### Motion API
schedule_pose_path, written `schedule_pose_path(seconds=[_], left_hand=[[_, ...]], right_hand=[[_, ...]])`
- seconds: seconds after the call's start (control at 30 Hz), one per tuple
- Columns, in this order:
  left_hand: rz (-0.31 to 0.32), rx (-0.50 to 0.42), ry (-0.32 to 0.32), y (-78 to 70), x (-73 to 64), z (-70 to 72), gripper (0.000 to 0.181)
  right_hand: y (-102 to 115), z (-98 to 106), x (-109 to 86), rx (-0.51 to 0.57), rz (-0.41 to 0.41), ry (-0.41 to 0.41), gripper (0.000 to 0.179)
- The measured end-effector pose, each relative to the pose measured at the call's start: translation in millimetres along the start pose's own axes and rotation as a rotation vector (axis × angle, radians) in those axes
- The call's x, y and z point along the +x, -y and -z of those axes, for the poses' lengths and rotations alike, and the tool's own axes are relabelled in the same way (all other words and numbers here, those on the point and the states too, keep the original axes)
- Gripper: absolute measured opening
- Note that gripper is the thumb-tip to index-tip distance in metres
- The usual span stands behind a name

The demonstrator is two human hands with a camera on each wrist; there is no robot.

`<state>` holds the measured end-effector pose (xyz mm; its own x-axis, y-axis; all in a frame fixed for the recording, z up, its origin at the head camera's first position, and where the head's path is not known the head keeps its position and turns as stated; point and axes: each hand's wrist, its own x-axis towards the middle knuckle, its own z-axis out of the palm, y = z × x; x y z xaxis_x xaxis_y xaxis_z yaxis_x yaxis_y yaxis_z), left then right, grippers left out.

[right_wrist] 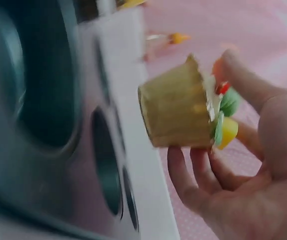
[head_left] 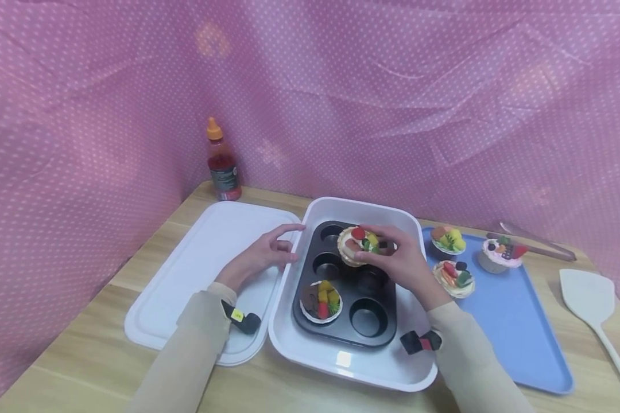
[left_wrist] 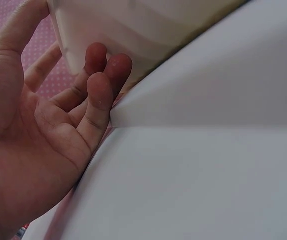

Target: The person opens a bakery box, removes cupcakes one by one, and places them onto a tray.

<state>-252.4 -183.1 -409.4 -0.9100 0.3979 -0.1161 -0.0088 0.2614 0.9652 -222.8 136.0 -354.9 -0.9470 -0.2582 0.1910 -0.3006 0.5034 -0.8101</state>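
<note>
My right hand (head_left: pixel 407 264) holds a cupcake (head_left: pixel 348 248) with fruit topping over the far part of a dark muffin tin (head_left: pixel 347 282). In the right wrist view, the cupcake's tan paper cup (right_wrist: pixel 176 110) is tilted sideways above the tin, its topping towards the palm. Another fruit-topped cupcake (head_left: pixel 317 301) sits in the tin's near left cup. The tin lies inside a white bin (head_left: pixel 310 349). My left hand (head_left: pixel 260 255) is at the bin's left wall, with loosely bent fingers; in the left wrist view its fingertips (left_wrist: pixel 99 90) are close to white plastic.
A white lid (head_left: pixel 206 258) lies left of the bin. On the right, a blue tray (head_left: pixel 516 327) carries several cupcakes: one (head_left: pixel 448 241) at the back, one (head_left: pixel 498 256) beside it, one (head_left: pixel 453 280) nearer. A spatula (head_left: pixel 589 295), metal tongs (head_left: pixel 542 246) and a sauce bottle (head_left: pixel 222 166) stand around.
</note>
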Motion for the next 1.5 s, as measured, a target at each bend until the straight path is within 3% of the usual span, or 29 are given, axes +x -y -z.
schedule_pose_path(seconds=[0.23, 0.5, 0.6, 0.9, 1.13, 1.37, 1.5], left_hand=[[-0.042, -0.024, 0.038, 3.4, 0.7, -0.9, 0.070], [0.017, 0.039, 0.007, 3.0, 0.6, 3.9, 0.069], [0.012, 0.038, 0.013, 3.4, 0.4, 4.6, 0.070], [-0.008, -0.002, 0.035, 2.4, -0.2, 3.9, 0.071], [-0.004, 0.023, 0.037, 0.4, 0.8, 3.5, 0.070], [0.016, 0.030, 0.028, -2.7, -0.7, 2.3, 0.069], [0.014, 0.028, 0.031, -1.2, -1.3, 3.1, 0.069]], right_hand=[[-3.4, 6.2, -3.7, 0.056, -0.038, -0.015, 0.063], [-5.3, 6.9, 0.4, 0.065, -0.039, -0.024, 0.063], [-2.8, 7.8, 0.2, 0.059, -0.041, -0.033, 0.062], [14.3, 20.3, -5.8, 0.093, -0.089, -0.088, 0.057], [30.0, 36.2, -15.4, 0.097, -0.112, -0.095, 0.063], [37.8, 59.7, -29.3, 0.107, -0.080, -0.204, 0.060], [34.3, 77.2, -36.0, 0.048, -0.084, -0.293, 0.059]])
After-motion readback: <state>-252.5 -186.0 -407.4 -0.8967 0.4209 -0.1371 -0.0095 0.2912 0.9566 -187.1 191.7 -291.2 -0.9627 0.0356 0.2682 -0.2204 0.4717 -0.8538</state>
